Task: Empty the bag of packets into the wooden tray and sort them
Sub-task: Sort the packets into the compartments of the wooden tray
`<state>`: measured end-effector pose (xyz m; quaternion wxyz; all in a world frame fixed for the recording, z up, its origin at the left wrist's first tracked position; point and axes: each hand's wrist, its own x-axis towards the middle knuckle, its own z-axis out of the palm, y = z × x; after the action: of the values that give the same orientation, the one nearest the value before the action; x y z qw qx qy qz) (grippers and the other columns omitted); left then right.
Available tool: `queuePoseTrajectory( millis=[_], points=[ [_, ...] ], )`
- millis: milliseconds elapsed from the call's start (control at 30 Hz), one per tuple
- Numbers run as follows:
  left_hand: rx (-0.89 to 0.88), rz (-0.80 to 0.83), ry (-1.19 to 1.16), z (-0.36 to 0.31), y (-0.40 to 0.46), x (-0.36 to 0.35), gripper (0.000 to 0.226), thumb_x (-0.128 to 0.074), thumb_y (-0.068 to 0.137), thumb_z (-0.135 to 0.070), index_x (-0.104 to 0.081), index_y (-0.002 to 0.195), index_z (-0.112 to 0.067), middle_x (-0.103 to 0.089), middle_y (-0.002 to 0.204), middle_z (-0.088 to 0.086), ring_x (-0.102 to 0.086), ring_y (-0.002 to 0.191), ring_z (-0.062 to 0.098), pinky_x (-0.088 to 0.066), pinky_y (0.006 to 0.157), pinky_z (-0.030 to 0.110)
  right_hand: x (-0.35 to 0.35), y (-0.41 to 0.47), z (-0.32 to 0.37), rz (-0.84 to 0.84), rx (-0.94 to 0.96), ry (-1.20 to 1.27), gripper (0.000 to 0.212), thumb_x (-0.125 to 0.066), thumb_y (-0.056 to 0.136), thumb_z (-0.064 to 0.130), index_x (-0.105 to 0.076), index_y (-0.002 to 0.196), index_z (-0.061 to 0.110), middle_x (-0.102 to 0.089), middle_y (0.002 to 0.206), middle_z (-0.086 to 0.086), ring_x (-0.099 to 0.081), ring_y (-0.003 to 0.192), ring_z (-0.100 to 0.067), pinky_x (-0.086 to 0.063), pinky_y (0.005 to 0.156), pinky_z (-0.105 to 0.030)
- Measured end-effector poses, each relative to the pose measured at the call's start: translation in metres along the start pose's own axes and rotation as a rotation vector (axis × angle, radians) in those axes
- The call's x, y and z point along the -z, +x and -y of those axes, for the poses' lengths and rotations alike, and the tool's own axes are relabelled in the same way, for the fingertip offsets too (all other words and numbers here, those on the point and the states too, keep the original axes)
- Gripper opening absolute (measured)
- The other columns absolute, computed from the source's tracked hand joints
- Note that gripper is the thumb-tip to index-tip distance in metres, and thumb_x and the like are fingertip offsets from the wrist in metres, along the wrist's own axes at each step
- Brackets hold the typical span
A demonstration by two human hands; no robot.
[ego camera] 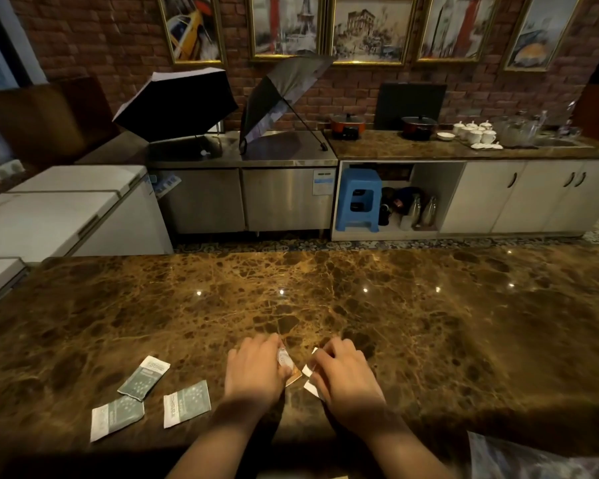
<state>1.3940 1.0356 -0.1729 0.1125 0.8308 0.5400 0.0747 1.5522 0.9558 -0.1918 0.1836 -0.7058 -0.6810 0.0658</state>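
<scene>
Three grey-green and white packets lie flat on the brown marble counter (325,299) to the left of my hands: one (144,377) farthest, one (116,417) at the near left, one (186,403) closest to my left wrist. My left hand (256,366) is closed over orange and white packets (288,366). My right hand (343,373) is closed over white packets (310,369), whose corners stick out. Both hands rest on the counter, almost touching. No wooden tray shows. A crinkled clear plastic bag (519,458) lies at the bottom right corner.
Past the counter's far edge is a tiled floor aisle. Behind it stand white chest freezers (66,209), a steel unit with two open umbrellas (281,98), a blue stool (358,198), and a back counter with pots and white cups (474,131).
</scene>
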Motion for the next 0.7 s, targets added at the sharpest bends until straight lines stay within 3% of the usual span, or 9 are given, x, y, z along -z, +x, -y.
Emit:
queuePoseTrajectory(
  millis=[167,267,400,567,700],
  points=[
    [0.075,0.003,-0.317,0.001,-0.009,0.004,0.037,-0.078,0.075,-0.031,-0.046,0.093,-0.033,-0.057,0.100,-0.011,-0.058,0.099,0.018,-0.046,0.085,0.036,0.003,-0.009,0.010,-0.085,-0.078,0.247,0.024,-0.063,0.088,0.023,-0.062,0.112,0.025,-0.053,0.106,0.007,-0.056,0.094,-0.013,-0.050,0.085,-0.034],
    [0.099,-0.057,-0.491,0.007,-0.018,0.012,0.040,-0.078,0.069,-0.021,-0.044,0.087,-0.032,-0.061,0.088,-0.010,-0.059,0.081,0.013,-0.049,0.072,0.034,0.011,-0.015,0.011,-0.103,-0.133,0.390,0.036,-0.074,0.080,0.019,-0.062,0.113,0.025,-0.063,0.102,0.010,-0.062,0.095,-0.010,-0.050,0.087,-0.032],
    [0.095,-0.113,-0.646,0.016,-0.028,0.029,0.042,-0.081,0.067,-0.016,-0.047,0.086,-0.033,-0.062,0.078,-0.005,-0.063,0.071,0.016,-0.053,0.064,0.037,0.022,-0.022,0.013,-0.155,-0.287,0.469,0.032,-0.081,0.078,0.023,-0.064,0.105,0.024,-0.065,0.080,0.011,-0.062,0.081,-0.012,-0.050,0.075,-0.031],
    [0.133,-0.162,-0.710,0.029,-0.047,0.059,0.046,-0.091,0.062,-0.020,-0.054,0.085,-0.032,-0.063,0.076,-0.006,-0.063,0.068,0.016,-0.047,0.057,0.028,0.048,-0.026,0.033,-0.047,-0.322,0.499,0.024,-0.078,0.084,0.031,-0.065,0.102,0.026,-0.066,0.087,0.013,-0.065,0.081,-0.006,-0.055,0.074,-0.027],
    [0.157,-0.179,-0.711,0.041,-0.075,0.075,0.052,-0.095,0.061,-0.025,-0.051,0.088,-0.032,-0.062,0.076,-0.007,-0.064,0.067,0.009,-0.047,0.058,0.026,0.066,-0.045,0.052,0.098,-0.296,0.540,0.027,-0.076,0.085,0.032,-0.061,0.106,0.040,-0.068,0.102,0.011,-0.066,0.092,-0.007,-0.055,0.083,-0.026]
  ],
)
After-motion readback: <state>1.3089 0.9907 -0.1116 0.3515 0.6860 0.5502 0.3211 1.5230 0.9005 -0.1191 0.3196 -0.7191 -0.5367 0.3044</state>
